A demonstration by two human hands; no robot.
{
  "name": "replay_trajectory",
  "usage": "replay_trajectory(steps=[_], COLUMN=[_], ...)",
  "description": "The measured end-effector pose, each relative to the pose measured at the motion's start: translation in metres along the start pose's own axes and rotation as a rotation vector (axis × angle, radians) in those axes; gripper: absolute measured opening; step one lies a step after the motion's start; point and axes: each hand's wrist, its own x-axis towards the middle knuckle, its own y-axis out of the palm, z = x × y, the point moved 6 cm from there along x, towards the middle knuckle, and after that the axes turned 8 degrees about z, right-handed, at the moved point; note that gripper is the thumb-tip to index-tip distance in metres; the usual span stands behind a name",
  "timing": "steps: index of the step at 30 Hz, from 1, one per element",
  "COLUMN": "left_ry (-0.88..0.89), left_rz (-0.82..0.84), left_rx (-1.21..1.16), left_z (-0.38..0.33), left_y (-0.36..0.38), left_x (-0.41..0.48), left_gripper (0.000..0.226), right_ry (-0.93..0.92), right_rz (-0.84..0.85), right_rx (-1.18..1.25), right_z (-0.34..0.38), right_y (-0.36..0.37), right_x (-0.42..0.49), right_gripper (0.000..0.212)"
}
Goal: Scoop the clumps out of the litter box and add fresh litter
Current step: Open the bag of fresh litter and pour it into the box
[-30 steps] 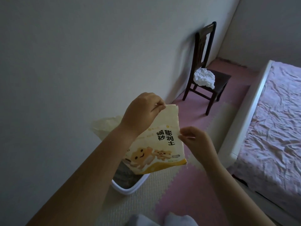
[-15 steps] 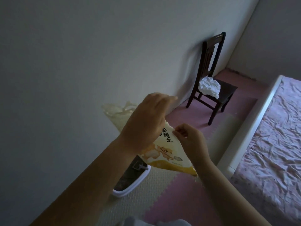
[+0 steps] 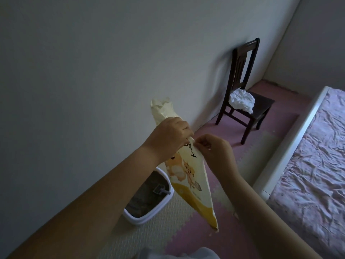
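Note:
A cream and yellow litter bag (image 3: 188, 176) with cartoon cats hangs flat in the air in front of me. My left hand (image 3: 169, 136) grips its upper part from the left. My right hand (image 3: 212, 152) pinches the bag's right edge with thumb and fingertips. Below the bag, against the wall, lies the white litter box (image 3: 149, 212) with grey litter inside. A grey scoop (image 3: 160, 190) rests in the litter. A pale plastic bag (image 3: 161, 109) shows behind my left hand.
A dark wooden chair (image 3: 242, 86) with a white crumpled cloth (image 3: 241, 99) on its seat stands by the wall. A bed (image 3: 308, 165) with a pink sheet fills the right side. Pink and cream foam mats (image 3: 186, 238) cover the floor.
The litter bag has turned from facing me to hanging narrow and edge-on. Both hands have moved up and closer together on its top. My view has shifted down and left.

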Motion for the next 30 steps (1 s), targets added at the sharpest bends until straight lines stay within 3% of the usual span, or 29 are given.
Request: replay_trajectory(steps=[6, 11, 18, 23, 26, 30], left_ry=[-0.043, -0.128, -0.21, -0.073, -0.05, -0.114], left_rz=[-0.013, -0.087, -0.128, -0.013, 0.068, 0.069], left_rx=[-0.034, -0.076, -0.014, 0.119, 0.066, -0.095], left_z=[-0.004, 0.005, 0.021, 0.01, 0.003, 0.005], left_y=[-0.002, -0.011, -0.017, -0.001, 0.02, 0.034], left_x=[0.013, 0.007, -0.003, -0.002, -0.001, 0.001], left_gripper=[0.011, 0.011, 0.004, 0.032, 0.029, 0.007], right_ry=[0.081, 0.181, 0.171, 0.133, 0.088, 0.063], right_rz=[-0.07, 0.044, -0.033, -0.082, -0.096, -0.084], right_rx=[0.207, 0.056, -0.056, -0.048, -0.056, -0.036], right_z=[-0.013, -0.052, -0.055, -0.046, -0.033, -0.026], right_y=[0.008, 0.042, 0.043, 0.027, 0.019, 0.014], right_x=[-0.022, -0.054, -0.049, -0.019, -0.009, -0.007], right_gripper=[0.01, 0.031, 0.006, 0.011, 0.01, 0.01])
